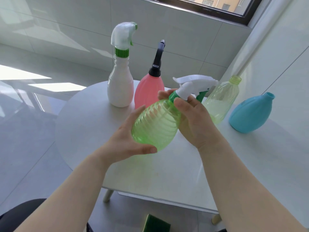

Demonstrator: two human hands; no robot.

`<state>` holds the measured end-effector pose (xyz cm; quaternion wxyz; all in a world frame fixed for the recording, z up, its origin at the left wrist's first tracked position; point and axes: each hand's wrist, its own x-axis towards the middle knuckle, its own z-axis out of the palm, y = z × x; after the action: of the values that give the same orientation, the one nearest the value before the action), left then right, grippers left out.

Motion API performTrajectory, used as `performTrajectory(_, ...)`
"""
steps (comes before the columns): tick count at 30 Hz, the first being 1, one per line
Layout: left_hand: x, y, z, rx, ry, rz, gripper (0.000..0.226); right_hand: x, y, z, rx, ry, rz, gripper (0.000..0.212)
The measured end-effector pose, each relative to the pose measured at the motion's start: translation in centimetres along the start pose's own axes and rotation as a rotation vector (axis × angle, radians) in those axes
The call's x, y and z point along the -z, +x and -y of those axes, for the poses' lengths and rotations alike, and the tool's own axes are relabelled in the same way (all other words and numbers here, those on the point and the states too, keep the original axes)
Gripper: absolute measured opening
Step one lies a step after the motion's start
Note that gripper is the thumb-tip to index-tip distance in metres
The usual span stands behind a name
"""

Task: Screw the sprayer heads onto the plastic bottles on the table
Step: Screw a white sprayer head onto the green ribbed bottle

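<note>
a person holds a ribbed green bottle tilted above a white bench, its neck pointing up and away toward the right. the left hand cups the lower body of the bottle, fingers wrapped behind it and thumb pressed across the near side. the right hand is closed around the bottle's neck, thumb and fingers pinching the green collar of a white sprayer head that sits on top; whether the collar is fully screwed down cannot be told.

behind the hands, near the far edge of the bench, stand a white bottle fitted with a white and green sprayer and, just beside it on the right, a pink bottle with a black sprayer. to the right, a pale green clear bottle stands with its threaded neck open, and a blue bottle, also without a head, stands near the bench's right side.

below the near edge of the bench, a green sponge lies at the bottom of the view. a dark-framed window sits in the tiled wall above.
</note>
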<state>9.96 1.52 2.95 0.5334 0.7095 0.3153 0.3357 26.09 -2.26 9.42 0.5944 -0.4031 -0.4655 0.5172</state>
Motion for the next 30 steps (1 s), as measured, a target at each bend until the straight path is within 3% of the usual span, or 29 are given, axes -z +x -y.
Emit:
performTrajectory(2,-0.3,-0.3,-0.2,-0.009,-0.003,0.034,0.082,-0.4,0.0,0.5,-0.021,-0.127,0.030,0.011)
performTrajectory(5,-1.5,-0.8,0.0,-0.005,0.032,-0.099,0.077,-1.4,-0.1,0.6,-0.018,-0.358,-0.117,0.009)
performTrajectory(8,-2.9,-1.2,0.0,0.002,0.127,-0.288,0.085,-2.6,0.1,0.0,0.039,-0.352,-0.332,0.028)
performTrajectory(11,-3.5,-1.3,-0.1,0.035,0.203,-0.350,0.098,-3.2,0.2,-0.4,0.048,-0.313,-0.471,0.017)
performTrajectory(13,-2.3,-1.2,-0.3,0.027,0.192,-0.246,0.103,-2.2,0.3,-0.1,0.040,-0.265,-0.332,0.019)
performTrajectory(16,-0.4,-1.2,-1.2,0.007,0.069,-0.036,0.108,-0.7,0.0,1.4,-0.022,-0.149,0.043,0.021)
performTrajectory(18,-0.6,-1.4,-1.3,-0.004,0.011,0.030,0.098,-0.4,0.0,1.8,-0.050,-0.189,0.142,0.020)
performTrajectory(21,-1.7,-1.4,-0.7,-0.009,0.008,-0.059,0.078,-0.8,0.0,1.3,-0.027,-0.271,0.037,0.015)
performTrajectory(27,-3.1,-1.4,0.3,-0.051,0.094,-0.245,0.081,-2.0,-0.2,0.0,0.106,-0.305,-0.221,0.017)
performTrajectory(30,-3.9,-1.3,0.8,-0.027,0.113,-0.281,0.086,-2.0,-0.1,-0.5,0.077,-0.359,-0.331,0.027)
